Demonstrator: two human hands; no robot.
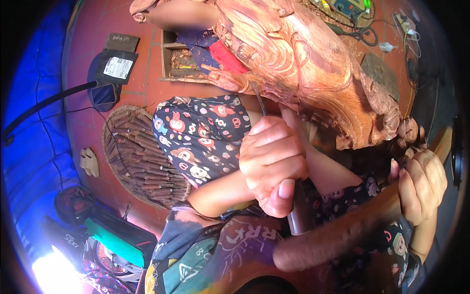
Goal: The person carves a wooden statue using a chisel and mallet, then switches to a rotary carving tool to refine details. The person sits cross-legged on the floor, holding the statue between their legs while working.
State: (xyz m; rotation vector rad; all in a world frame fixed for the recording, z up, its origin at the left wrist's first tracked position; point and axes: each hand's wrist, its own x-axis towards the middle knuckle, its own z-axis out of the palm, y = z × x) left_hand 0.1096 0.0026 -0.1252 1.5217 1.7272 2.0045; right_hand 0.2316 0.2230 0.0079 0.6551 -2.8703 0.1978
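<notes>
My left hand (272, 164) is wrapped round a carving chisel (300, 219). Its thin metal shaft points up to the lower edge of a large reddish wood carving (289, 54) with flowing grooves, and the tip seems to meet the wood. The handle's end sticks out below my fist. At the right, my right hand (423, 186) grips a wooden mallet (338, 235), a thick brown club. Its blurred, rounded head lies just below the chisel's end; whether they touch I cannot tell. My knees, in dark patterned cloth, are beneath the carving.
A round woven basket (128, 181) of several wood-handled chisels stands on the tiled floor at left. Beyond are an open wooden box (169, 63), a phone (104, 94) and a dark package (117, 67). A fan (110, 252) is lower left; cords lie upper right.
</notes>
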